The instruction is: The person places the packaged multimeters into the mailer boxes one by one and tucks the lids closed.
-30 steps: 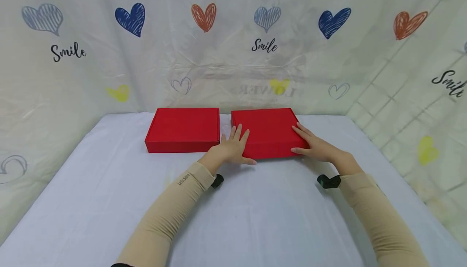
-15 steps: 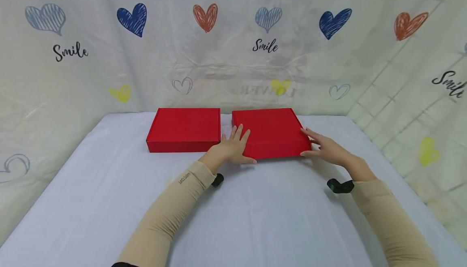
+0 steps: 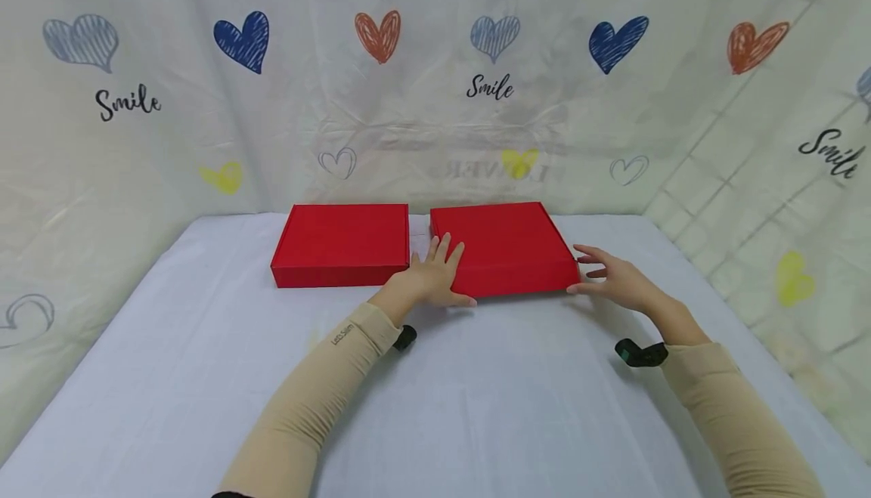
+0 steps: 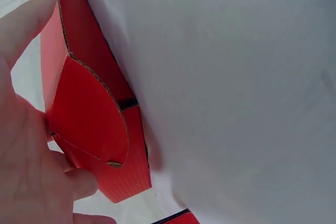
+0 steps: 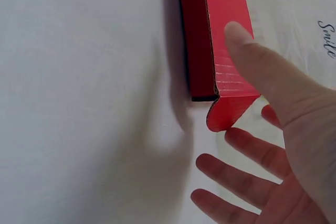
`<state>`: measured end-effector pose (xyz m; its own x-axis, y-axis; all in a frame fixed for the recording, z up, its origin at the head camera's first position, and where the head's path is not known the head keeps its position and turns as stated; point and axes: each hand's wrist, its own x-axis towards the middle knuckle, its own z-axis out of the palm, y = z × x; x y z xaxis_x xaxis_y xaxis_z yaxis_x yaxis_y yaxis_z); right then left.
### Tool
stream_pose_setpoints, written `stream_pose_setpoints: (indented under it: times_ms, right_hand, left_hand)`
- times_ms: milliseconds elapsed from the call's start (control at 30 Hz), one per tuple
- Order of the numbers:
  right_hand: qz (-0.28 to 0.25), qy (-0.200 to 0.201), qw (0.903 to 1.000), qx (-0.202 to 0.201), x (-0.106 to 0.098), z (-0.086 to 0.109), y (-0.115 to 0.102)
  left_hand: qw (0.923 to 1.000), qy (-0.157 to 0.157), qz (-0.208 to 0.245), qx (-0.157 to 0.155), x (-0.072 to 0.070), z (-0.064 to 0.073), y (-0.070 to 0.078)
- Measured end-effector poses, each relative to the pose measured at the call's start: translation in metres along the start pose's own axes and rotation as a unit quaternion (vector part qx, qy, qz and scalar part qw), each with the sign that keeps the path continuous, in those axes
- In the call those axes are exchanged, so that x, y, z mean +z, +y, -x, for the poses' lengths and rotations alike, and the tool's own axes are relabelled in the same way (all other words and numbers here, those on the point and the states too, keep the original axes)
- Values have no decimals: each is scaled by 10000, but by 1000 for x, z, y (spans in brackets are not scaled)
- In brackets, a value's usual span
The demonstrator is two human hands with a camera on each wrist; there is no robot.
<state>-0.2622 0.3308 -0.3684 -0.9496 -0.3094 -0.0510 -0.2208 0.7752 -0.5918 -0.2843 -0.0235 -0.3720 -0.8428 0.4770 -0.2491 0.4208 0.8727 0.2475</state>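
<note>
Two red cardboard boxes stand side by side at the back of the table in the head view. My left hand (image 3: 425, 280) rests with spread fingers at the left front corner of the right box (image 3: 500, 237). Its thumb touches the front panel in the left wrist view, where a rounded side flap (image 4: 94, 119) sticks out of the box. My right hand (image 3: 622, 283) is at the box's right front corner, fingers apart and relaxed. In the right wrist view its thumb lies over the front panel (image 5: 223, 30), near a small side flap (image 5: 231, 113); whether it touches cannot be told.
The left box (image 3: 343, 237) is closed and sits just left of my left hand. A white cloth (image 3: 469, 407) covers the table. Behind it hangs a curtain (image 3: 422, 120) printed with hearts. A black wrist camera (image 3: 641, 353) juts from the right sleeve.
My right hand has moved rightward, off the top of the right box to its right front corner. The left hand and both boxes have stayed about where they were.
</note>
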Motion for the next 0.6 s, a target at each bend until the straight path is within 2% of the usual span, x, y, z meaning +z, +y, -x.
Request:
stream_pose_setpoints:
  times_ms: [200, 600]
  right_hand:
    - [-32, 134, 9999, -13, 1, 1, 4]
    - [111, 89, 9997, -178, 3, -2, 6]
  left_hand:
    - [10000, -1, 44, -2, -1, 2, 1]
    - [9999, 51, 111, 53, -1, 3, 0]
